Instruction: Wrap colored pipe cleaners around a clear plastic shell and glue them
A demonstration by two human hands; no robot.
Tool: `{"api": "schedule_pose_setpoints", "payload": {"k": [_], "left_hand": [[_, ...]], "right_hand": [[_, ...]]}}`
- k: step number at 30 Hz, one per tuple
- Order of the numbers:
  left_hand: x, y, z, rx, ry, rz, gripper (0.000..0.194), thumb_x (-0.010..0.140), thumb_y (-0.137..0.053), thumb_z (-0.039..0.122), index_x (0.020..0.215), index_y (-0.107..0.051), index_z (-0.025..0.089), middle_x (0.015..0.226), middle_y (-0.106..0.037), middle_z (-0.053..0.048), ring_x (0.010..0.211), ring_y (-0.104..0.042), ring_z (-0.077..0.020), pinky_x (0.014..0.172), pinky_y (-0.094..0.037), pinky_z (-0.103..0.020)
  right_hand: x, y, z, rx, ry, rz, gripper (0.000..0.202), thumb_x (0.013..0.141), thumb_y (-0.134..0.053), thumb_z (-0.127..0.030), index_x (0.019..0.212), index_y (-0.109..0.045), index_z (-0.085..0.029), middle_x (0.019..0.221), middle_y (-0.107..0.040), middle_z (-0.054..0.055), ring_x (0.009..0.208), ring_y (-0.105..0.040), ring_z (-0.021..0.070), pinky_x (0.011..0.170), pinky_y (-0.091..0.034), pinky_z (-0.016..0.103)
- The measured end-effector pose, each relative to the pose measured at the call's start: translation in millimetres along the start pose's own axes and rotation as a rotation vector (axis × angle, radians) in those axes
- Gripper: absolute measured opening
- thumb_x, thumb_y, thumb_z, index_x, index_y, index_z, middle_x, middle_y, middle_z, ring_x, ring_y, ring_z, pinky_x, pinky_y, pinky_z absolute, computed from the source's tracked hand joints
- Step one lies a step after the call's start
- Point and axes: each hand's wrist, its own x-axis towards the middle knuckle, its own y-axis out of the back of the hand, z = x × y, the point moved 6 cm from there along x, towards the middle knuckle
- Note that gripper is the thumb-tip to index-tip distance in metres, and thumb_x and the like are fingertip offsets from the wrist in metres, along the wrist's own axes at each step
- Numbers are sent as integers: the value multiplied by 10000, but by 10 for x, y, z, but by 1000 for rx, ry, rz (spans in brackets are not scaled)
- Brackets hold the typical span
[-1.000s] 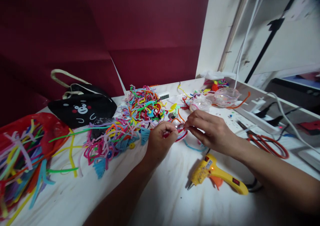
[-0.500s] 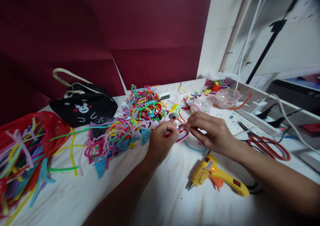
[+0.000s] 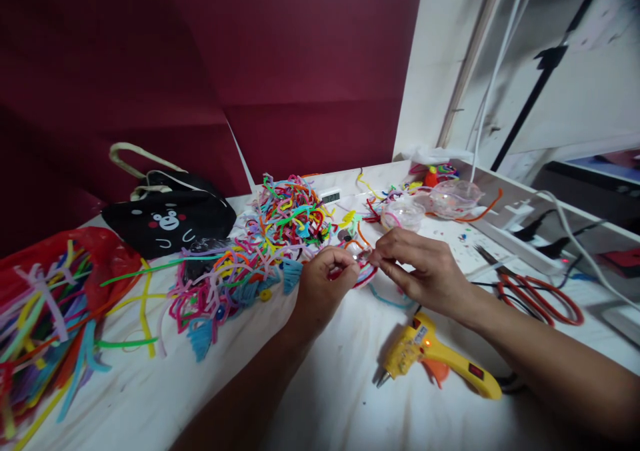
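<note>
Between my hands is a curved pink, red and white pipe-cleaner piece (image 3: 369, 276), partly covered by my fingers. My left hand (image 3: 325, 284) pinches it from the left, thumb and fingertips together. From the right, my right hand (image 3: 417, 264) has its thumb and forefinger closed at the piece's upper edge; any smaller part between those fingertips is too small to make out. Just beneath the right hand, a light blue pipe cleaner (image 3: 387, 298) curves over the table. A yellow glue gun (image 3: 425, 351) lies nearer to me, its red light lit.
Heaps of coloured pipe cleaners (image 3: 290, 214) spread to the left, beside a red bag (image 3: 107, 258) of more strips and a black bag (image 3: 195, 218). Orange-handled scissors (image 3: 543, 298), a white power strip (image 3: 525, 238) and clear plastic bowls (image 3: 403, 214) stand on the right.
Both hands stay at the same spot with small finger movements. The whole view has shifted slightly; nothing else has visibly moved.
</note>
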Motion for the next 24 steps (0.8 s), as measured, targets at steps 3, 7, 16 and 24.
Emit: {"api": "schedule_pose_setpoints", "payload": {"k": [3, 7, 16, 24], "left_hand": [[-3, -4, 0, 7, -3, -7, 123, 776, -792, 281, 692, -716, 236, 804, -754, -23, 799, -682, -204, 750, -525, -331], [-2, 0, 2, 14, -18, -8, 124, 777, -791, 265, 693, -708, 229, 791, -752, -25, 793, -680, -210, 749, -513, -336], [1, 32, 71, 46, -99, -11, 105, 757, -745, 210, 668, -701, 244, 753, -745, -15, 767, -679, -210, 739, -518, -340], [0, 44, 120, 42, -124, -10, 112, 753, -743, 185, 663, -694, 231, 765, -739, -16, 779, -682, -196, 772, -527, -324]], "right_hand": [[-15, -8, 13, -11, 31, 18, 205, 1097, -646, -92, 1088, -745, -272, 945, -794, 50, 862, -779, 200, 760, -648, 323], [-37, -26, 37, 18, 61, 28, 179, 1094, -664, -99, 1098, -749, -256, 942, -781, 49, 856, -771, 195, 763, -640, 309], [7, 19, 51, 111, 9, -35, 174, 1087, -690, -113, 1120, -774, -261, 982, -798, 66, 894, -762, 205, 772, -635, 334], [-7, 90, 317, 260, -335, -120, 149, 1046, -819, -346, 955, -829, -229, 864, -794, 51, 725, -695, 187, 668, -525, 325]]}}
